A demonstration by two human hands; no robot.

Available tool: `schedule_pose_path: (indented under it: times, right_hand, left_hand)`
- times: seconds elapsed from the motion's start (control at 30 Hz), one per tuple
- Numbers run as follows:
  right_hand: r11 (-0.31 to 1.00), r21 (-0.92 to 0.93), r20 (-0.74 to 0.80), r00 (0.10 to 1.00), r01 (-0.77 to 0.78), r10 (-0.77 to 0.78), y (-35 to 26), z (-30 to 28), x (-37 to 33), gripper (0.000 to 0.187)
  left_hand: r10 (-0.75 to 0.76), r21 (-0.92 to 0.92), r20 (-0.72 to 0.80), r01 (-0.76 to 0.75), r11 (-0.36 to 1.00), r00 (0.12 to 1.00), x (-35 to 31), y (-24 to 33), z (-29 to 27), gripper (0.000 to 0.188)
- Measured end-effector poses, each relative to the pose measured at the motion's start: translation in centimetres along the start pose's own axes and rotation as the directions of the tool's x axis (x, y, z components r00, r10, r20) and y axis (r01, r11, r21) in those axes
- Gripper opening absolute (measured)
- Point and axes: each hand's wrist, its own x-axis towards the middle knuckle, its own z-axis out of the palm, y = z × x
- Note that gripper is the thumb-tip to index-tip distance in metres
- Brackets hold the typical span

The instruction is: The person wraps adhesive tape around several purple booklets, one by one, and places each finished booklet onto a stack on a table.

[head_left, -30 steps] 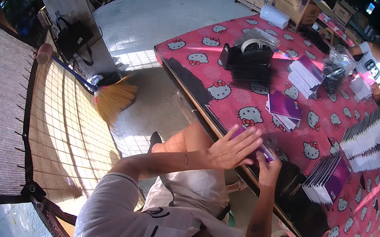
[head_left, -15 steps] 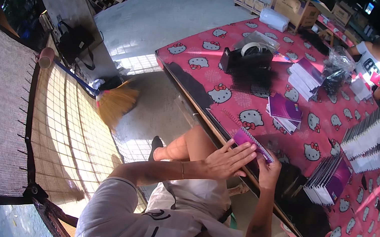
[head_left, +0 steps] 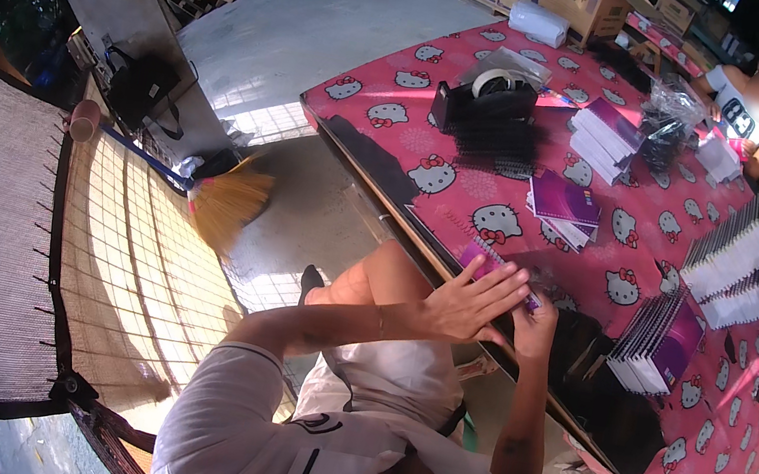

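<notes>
Head: right hand [head_left: 536, 330] holds purple notebook [head_left: 475, 253], left hand [head_left: 469, 306] (flat) atop.

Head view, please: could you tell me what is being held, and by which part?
A purple notebook, held at its right-hand end by the right hand; the left hand lies across it with fingers extended.

Sunlit mesh screen [head_left: 145, 272], grid shadows, black fisheye rim

Broom [head_left: 232, 199], cardboard box [head_left: 571, 3], probably a bag [head_left: 137, 89]
</notes>
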Motion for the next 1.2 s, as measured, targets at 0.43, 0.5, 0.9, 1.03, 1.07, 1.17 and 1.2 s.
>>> schedule_pose_path:
  times: [0.43,0.5,0.9,1.03,1.07,1.17,1.2]
  right_hand:
    - [0.999,0.013,0.010,0.999,-0.052,0.052,-3.0,0.8,0.4,0.034]
    - [0.988,-0.045,0.082,0.985,-0.149,0.153,-2.0,0.2,0.3,0.035]
    - [0.999,0.041,0.019,1.000,-0.020,0.019,-4.7,-2.9,-0.5,0.035]
    - [0.988,0.111,0.126,0.987,-0.111,0.097,-5.9,-5.4,0.4,0.024]
    - [0.999,-0.025,0.169,0.984,-0.048,0.052,-6.2,-5.9,1.0,0.022]
    - [0.994,-0.103,0.246,0.969,0.031,-0.005,-6.8,-6.7,1.7,0.014]
    - [0.985,-0.136,0.239,0.968,0.106,-0.071,-7.0,-6.7,1.9,0.012]
  left_hand:
    - [-0.094,-0.014,0.079,0.095,0.995,0.992,4.3,-0.9,-3.2,0.082]
    - [-0.019,-0.014,0.037,0.020,1.000,0.999,2.2,-0.6,-2.3,0.076]
    - [-0.067,-0.318,-0.198,0.000,0.948,0.978,5.6,-2.2,-4.5,0.022]
    - [-0.099,-0.361,-0.172,0.031,0.932,0.980,5.6,-1.9,-4.3,0.024]
    - [-0.110,-0.370,-0.168,0.041,0.928,0.980,5.6,-1.8,-4.4,0.024]
    - [-0.112,-0.376,-0.154,0.047,0.925,0.982,5.8,-1.9,-4.5,0.024]
    - [-0.092,-0.352,-0.144,0.036,0.936,0.985,5.8,-2.0,-4.6,0.025]
